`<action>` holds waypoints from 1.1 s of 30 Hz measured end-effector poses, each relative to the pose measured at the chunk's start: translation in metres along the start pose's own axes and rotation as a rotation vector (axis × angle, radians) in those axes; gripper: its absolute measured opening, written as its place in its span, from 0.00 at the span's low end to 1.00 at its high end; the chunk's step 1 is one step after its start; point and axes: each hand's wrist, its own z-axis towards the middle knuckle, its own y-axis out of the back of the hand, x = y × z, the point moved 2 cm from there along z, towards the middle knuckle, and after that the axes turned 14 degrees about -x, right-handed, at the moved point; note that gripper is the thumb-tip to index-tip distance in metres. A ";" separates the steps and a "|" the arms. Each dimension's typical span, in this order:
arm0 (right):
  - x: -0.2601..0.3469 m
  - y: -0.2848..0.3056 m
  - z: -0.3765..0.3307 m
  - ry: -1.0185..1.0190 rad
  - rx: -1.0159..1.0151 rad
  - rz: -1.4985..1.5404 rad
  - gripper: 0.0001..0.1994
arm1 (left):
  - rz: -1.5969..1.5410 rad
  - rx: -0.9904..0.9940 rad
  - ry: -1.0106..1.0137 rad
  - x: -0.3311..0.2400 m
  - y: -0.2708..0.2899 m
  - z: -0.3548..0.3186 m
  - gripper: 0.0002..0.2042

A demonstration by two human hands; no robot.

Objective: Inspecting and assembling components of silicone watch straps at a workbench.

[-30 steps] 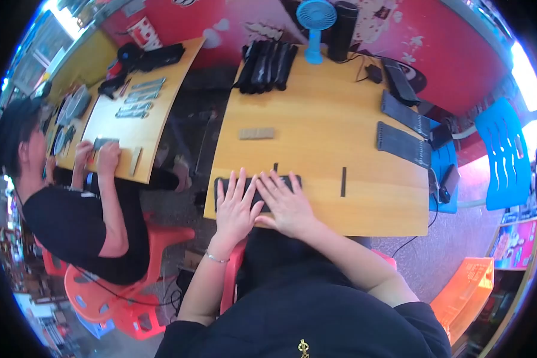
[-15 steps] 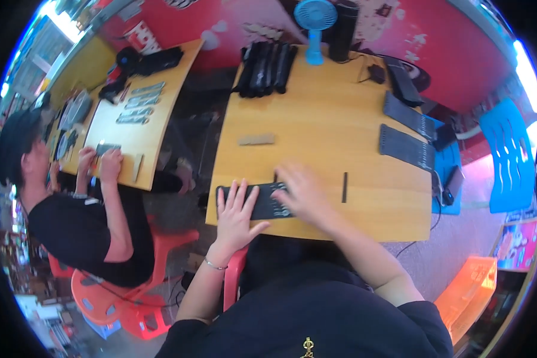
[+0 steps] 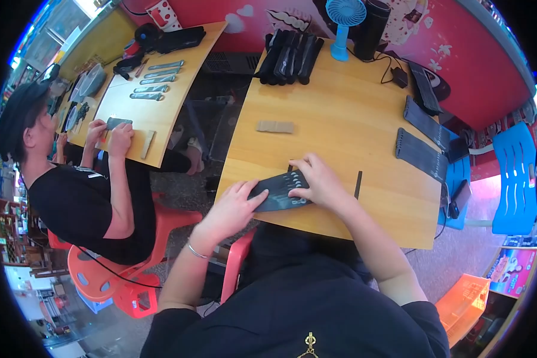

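here, both hands (image 3: 228,209) (image 3: 321,182) hold a dark strip (image 3: 278,192); table (image 3: 340,113) beneath

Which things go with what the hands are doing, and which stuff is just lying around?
Goes with the job:
- dark flat piece, with the left hand and right hand on it
- wooden table, the work surface
- similar dark pieces at the right edge, probably

Seem just there:
- blue fan
- black cylinder
- orange crate
- blue chair
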 end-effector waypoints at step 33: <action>-0.116 0.104 -0.003 -0.275 -0.405 -0.250 0.21 | -0.031 -0.282 0.073 0.075 -0.057 0.142 0.26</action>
